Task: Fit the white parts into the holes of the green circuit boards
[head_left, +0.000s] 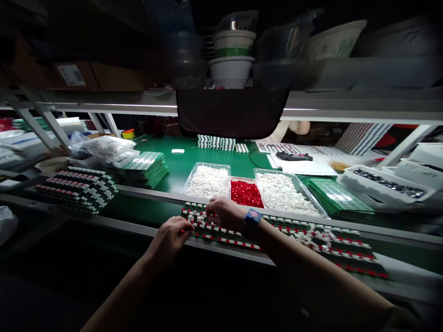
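A long row of green circuit boards (238, 239) with red and white connectors lies along the front rail. At its left end, my left hand (172, 235) has thumb and index finger pinched together by the board's edge; whatever is between the fingertips is too small to make out. Just above the same end, my right hand (224, 213), with a blue watch on the wrist, has its fingers curled down over the connectors. Its fingertips are partly hidden. Loose white connectors (316, 237) lie heaped on the boards farther right, under and beyond my right forearm.
Behind the boards are a clear tray of white connectors (209, 180), red connectors (245, 193) and another white-filled tray (287, 191). Green board stacks (147, 169) flank them. Finished-looking boards (79, 189) are piled left. A shelf with tubs (231, 69) hangs overhead.
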The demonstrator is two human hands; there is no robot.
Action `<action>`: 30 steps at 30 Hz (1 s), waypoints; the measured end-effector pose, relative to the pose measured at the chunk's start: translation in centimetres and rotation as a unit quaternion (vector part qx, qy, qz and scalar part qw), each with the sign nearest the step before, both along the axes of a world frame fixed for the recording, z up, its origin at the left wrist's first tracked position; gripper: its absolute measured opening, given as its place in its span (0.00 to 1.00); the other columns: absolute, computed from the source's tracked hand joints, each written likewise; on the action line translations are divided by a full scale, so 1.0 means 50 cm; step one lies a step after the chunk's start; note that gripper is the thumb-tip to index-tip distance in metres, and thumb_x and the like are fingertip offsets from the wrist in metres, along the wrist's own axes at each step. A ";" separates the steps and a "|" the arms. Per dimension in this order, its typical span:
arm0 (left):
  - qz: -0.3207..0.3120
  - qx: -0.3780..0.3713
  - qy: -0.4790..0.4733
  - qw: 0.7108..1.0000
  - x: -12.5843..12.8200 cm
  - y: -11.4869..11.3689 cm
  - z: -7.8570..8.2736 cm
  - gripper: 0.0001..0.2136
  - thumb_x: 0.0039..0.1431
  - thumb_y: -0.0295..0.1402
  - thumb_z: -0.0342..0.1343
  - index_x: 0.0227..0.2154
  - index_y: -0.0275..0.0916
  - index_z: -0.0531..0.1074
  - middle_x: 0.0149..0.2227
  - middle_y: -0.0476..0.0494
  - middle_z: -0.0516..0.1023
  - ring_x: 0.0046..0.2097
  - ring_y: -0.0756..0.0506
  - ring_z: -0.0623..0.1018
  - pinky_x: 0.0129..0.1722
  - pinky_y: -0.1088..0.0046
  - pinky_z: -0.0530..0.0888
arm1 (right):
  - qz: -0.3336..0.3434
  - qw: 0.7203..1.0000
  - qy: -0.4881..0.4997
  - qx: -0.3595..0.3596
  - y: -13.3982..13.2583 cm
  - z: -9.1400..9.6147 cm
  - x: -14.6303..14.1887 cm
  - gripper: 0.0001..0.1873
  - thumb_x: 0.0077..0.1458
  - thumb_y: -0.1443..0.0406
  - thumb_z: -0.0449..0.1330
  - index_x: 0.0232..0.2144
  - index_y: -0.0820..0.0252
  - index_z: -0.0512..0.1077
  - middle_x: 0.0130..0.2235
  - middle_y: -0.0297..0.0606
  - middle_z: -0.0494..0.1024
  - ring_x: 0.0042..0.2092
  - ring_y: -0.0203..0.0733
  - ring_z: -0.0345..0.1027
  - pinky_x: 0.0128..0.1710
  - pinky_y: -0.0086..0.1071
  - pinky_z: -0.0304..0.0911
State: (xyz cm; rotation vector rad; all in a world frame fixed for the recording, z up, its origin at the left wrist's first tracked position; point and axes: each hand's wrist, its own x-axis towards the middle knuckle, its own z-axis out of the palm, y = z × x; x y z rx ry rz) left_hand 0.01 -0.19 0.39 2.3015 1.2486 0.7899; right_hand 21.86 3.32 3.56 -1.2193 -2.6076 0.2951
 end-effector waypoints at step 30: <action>-0.020 0.023 0.053 0.998 0.004 0.034 0.010 0.06 0.57 0.31 0.54 0.28 0.38 0.75 0.32 0.45 0.76 0.38 0.44 0.75 0.41 0.69 0.70 | -0.045 0.985 0.146 -0.075 -0.126 -0.021 0.063 0.08 0.51 0.70 0.57 0.31 0.60 0.77 0.32 0.36 0.73 0.30 0.33 0.66 0.31 0.24 0.59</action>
